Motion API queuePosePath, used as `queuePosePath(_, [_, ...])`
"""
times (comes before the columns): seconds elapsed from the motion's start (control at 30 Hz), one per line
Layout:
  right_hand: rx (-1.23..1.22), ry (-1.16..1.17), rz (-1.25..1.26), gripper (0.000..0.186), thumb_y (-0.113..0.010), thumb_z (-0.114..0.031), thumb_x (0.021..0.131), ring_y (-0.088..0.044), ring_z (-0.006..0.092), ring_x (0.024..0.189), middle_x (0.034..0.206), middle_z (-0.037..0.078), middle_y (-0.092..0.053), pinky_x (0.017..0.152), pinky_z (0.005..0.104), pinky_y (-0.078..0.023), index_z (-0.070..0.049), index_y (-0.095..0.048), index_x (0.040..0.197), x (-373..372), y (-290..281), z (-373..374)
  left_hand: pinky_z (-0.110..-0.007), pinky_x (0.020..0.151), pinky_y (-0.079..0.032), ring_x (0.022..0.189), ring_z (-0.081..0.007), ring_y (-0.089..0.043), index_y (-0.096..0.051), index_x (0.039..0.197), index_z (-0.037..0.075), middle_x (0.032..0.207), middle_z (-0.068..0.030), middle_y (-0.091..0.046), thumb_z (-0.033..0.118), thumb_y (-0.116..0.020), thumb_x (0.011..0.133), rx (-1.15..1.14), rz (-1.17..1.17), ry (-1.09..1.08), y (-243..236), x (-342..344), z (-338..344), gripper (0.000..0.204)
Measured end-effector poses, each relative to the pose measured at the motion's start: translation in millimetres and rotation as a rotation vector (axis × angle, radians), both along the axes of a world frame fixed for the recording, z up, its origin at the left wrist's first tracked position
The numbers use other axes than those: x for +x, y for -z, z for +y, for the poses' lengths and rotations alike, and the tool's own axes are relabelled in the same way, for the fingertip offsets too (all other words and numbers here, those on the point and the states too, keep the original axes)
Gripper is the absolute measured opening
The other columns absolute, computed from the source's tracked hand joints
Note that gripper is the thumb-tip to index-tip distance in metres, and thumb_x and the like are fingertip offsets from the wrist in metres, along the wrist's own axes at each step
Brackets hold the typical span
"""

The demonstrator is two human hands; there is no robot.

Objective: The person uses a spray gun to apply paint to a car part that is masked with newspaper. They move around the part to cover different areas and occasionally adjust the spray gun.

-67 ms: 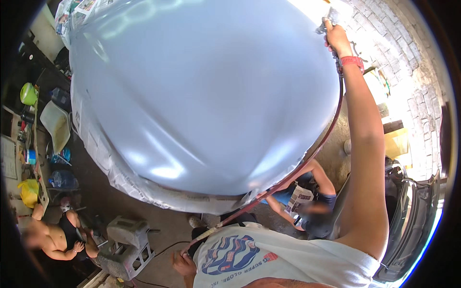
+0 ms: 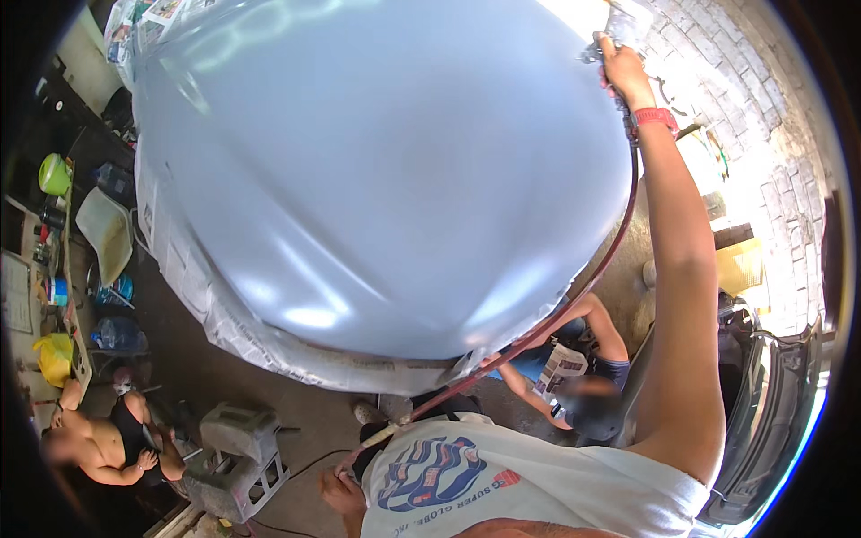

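A spray gun [image 2: 594, 50] is in my right hand [image 2: 625, 73], the fingers wrapped round its grip, above the far right edge of a car hood [image 2: 395, 170]. My right arm reaches out straight, with a red watch at the wrist. The hood has a smooth, pale blue-grey surface with bright reflections. From the gun, a dark red hose [image 2: 619, 235] runs down past the hood's right edge and across to my waist. There my left hand [image 2: 341, 491] is closed round the hose's lighter stretch.
Newspaper masking [image 2: 260, 345] lines the hood's near and left edges. One person [image 2: 587, 403] crouches beside the near right edge with newspaper; another [image 2: 112, 439] sits at lower left. A grey plastic stool [image 2: 238, 435] stands near that person. A brick wall [image 2: 731, 81] rises at right.
My right hand and the spray gun have shifted slightly left. The left hand keeps its hold on the hose.
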State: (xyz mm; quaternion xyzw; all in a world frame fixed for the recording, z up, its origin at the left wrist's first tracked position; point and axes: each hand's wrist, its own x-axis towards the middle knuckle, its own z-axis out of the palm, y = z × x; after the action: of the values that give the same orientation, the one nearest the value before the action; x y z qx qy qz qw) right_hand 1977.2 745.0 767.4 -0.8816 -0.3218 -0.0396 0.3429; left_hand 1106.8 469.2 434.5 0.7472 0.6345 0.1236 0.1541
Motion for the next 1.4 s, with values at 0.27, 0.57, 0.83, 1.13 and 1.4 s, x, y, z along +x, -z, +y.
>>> queuePosePath(0.27, [0.071, -0.361, 0.218, 0.067, -0.053, -0.057, 0.112, -0.067, 0.0178, 0.055, 0.077, 0.010, -0.070, 0.046, 0.0350, -0.050, 0.006, -0.068, 0.097, -255, -14, -6, -0.052, 0.071, -0.053, 0.082, -0.0368, -0.068, -0.083, 0.124, 0.017, 0.088, -0.0156, -0.069, 0.055, -0.030, 0.121, -0.144, -0.167, -0.321, 42, -125, -43, 0.065])
queuePosePath(0.57, [0.008, -0.633, 0.175, 0.068, -0.050, -0.056, 0.113, -0.063, 0.0203, 0.051, 0.074, 0.013, -0.071, 0.053, 0.0381, -0.053, 0.007, -0.068, 0.093, -488, -30, 12, -0.052, 0.071, -0.055, 0.082, -0.0353, -0.072, -0.074, 0.141, 0.018, 0.098, -0.0177, -0.075, 0.033, -0.043, 0.121, -0.148, -0.218, -0.587, 104, -263, -109, 0.040])
queuePosePath(0.83, [-0.061, -0.758, 0.185, 0.070, -0.049, -0.055, 0.114, -0.070, 0.0233, 0.057, 0.077, 0.015, -0.074, 0.058, 0.0386, -0.059, 0.010, -0.072, 0.100, -597, -28, 10, -0.049, 0.072, -0.057, 0.086, -0.0323, -0.075, -0.069, 0.150, 0.020, 0.101, -0.0173, -0.076, 0.031, -0.047, 0.120, -0.182, -0.188, -0.754, 129, -323, -132, 0.039])
queuePosePath(1.13, [-0.006, -0.547, 0.297, 0.067, -0.050, -0.055, 0.114, -0.069, 0.0187, 0.060, 0.079, 0.011, -0.070, 0.051, 0.0350, -0.054, 0.010, -0.068, 0.117, -511, -23, -28, -0.047, 0.065, -0.057, 0.082, -0.0307, -0.073, -0.073, 0.143, 0.017, 0.099, -0.0162, -0.077, 0.034, -0.047, 0.119, -0.103, -0.256, -0.630, 130, -283, -115, 0.040])
queuePosePath(1.4, [0.108, -0.354, 0.264, 0.061, -0.056, -0.052, 0.113, -0.067, 0.0154, 0.057, 0.076, 0.008, -0.068, 0.043, 0.0299, -0.049, 0.007, -0.068, 0.103, -316, -22, -54, -0.053, 0.074, -0.054, 0.080, -0.0365, -0.067, -0.081, 0.122, 0.011, 0.092, -0.0144, -0.072, 0.046, -0.036, 0.121, -0.143, -0.228, -0.238, 99, -194, -73, 0.058])
